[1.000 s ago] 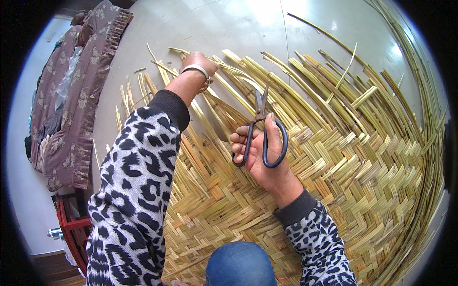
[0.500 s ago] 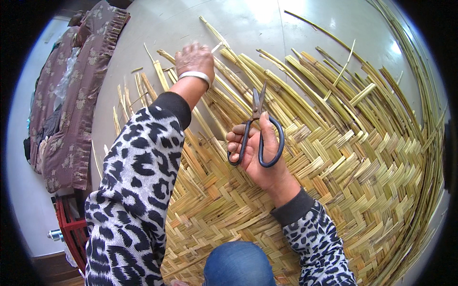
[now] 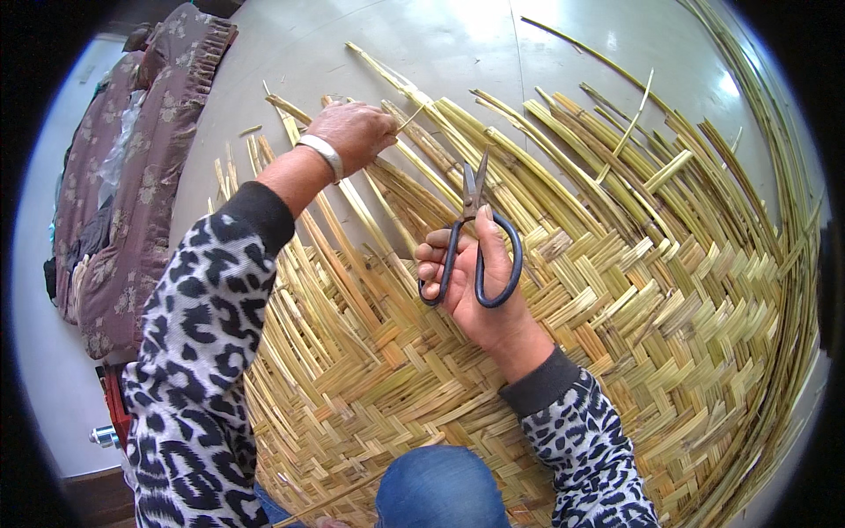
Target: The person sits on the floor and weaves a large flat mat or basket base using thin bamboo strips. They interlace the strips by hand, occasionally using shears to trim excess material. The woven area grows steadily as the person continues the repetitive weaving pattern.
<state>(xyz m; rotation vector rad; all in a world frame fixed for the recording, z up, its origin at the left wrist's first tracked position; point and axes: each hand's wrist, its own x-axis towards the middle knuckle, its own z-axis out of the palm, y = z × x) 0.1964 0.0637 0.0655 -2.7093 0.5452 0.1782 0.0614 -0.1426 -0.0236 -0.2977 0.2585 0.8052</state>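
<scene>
My right hand (image 3: 484, 286) holds black-handled scissors (image 3: 473, 198) through the loops, palm up. Their blades point away from me, slightly apart, above the loose ends of a woven reed mat (image 3: 563, 352). Farther off and to the left, my left hand (image 3: 354, 136) is closed, with a thin reed strip (image 3: 410, 120) poking out from its fingertips. The hand hangs over the unwoven strips (image 3: 422, 211) along the mat's far edge and hides some of them. A longer pale strip (image 3: 383, 70) sticks out past it onto the floor.
Grey floor (image 3: 422, 35) lies beyond the mat. A brown flowered cloth (image 3: 132, 202) drapes over something at the left, above a red piece of furniture (image 3: 114, 400). Long reeds (image 3: 783, 290) curve along the right side. My knee in blue jeans (image 3: 443, 493) is at the bottom.
My left hand has turned and come slightly nearer, its forearm swinging left. The long pale strip's tip has shifted left. My right hand and the scissors have barely moved.
</scene>
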